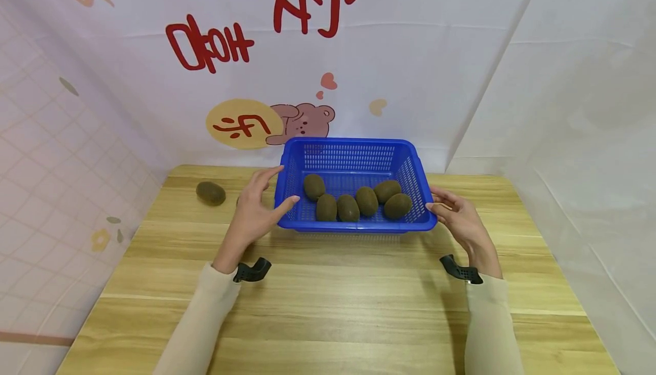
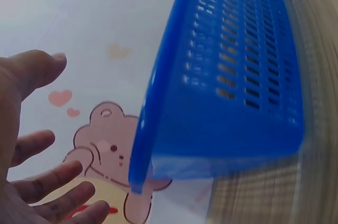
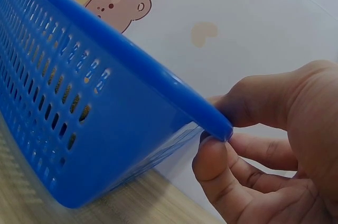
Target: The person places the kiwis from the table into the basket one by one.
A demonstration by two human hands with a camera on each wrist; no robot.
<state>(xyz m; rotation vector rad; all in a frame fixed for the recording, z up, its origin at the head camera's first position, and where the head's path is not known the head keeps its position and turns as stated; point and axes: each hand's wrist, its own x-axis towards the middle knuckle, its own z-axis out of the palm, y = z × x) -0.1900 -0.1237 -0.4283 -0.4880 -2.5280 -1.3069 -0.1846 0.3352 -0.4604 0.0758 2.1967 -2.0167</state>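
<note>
A blue plastic basket (image 1: 359, 226) with slotted walls stands near the back of the table, and several brown kiwifruit (image 1: 366, 201) lie inside it. My right hand (image 1: 461, 221) pinches the basket's rim at its right side; the right wrist view has thumb and fingers (image 3: 211, 158) on either side of the edge. At the left side is my left hand (image 1: 252, 207), thumb and fingers spread. The left wrist view shows this hand (image 2: 31, 145) apart from the basket rim (image 2: 158, 86), holding nothing.
Another kiwifruit (image 1: 210, 193) lies on the wooden table (image 1: 348, 301) to the left of my left hand. White printed cloth (image 1: 410, 79) hangs close behind the basket and along both sides.
</note>
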